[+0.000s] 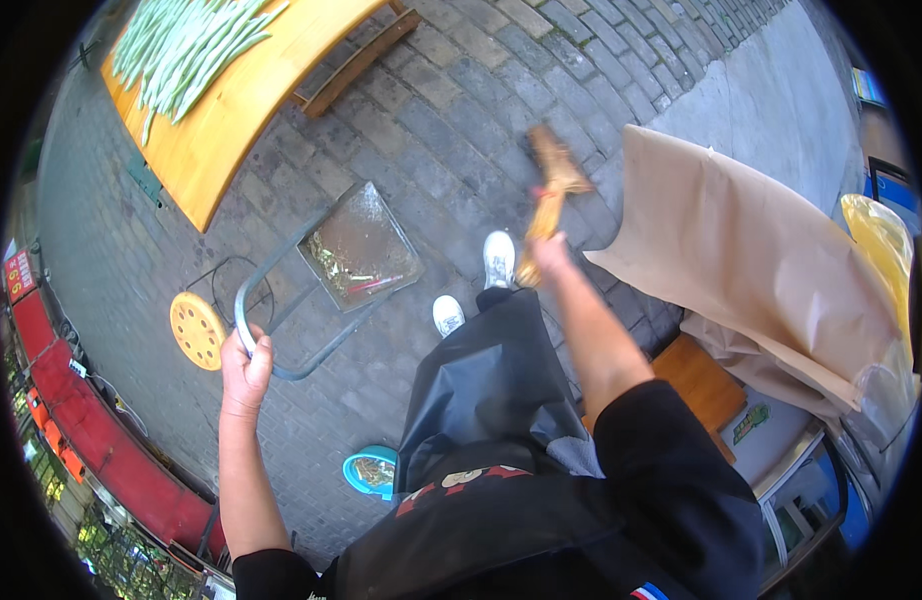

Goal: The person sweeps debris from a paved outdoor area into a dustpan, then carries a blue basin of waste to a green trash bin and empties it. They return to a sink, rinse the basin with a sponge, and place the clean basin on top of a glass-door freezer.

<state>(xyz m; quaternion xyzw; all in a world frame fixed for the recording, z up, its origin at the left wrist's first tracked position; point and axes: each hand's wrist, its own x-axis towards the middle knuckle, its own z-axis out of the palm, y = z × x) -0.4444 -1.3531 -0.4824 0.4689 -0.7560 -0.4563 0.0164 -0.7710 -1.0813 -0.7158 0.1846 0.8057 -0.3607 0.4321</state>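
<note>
My left hand (246,367) grips the bent metal-tube handle of a square metal dustpan (365,244). The pan lies low over the brick paving, left of my white shoes. In it are pale scraps, dirt and a thin pink-red strip. My right hand (549,255) is closed around the handle of a short straw hand broom (557,169). Motion blurs this broom, its head pointing away from me beyond my right shoe. Whether its bristles touch the ground is unclear.
Long green beans (198,56) cover part of a yellow wooden table (228,142) at upper left. A yellow round stool (196,330) stands beside my left hand. Near my apron sits a blue basin (371,471) with debris. Brown paper sheeting (731,225) drapes over things on the right.
</note>
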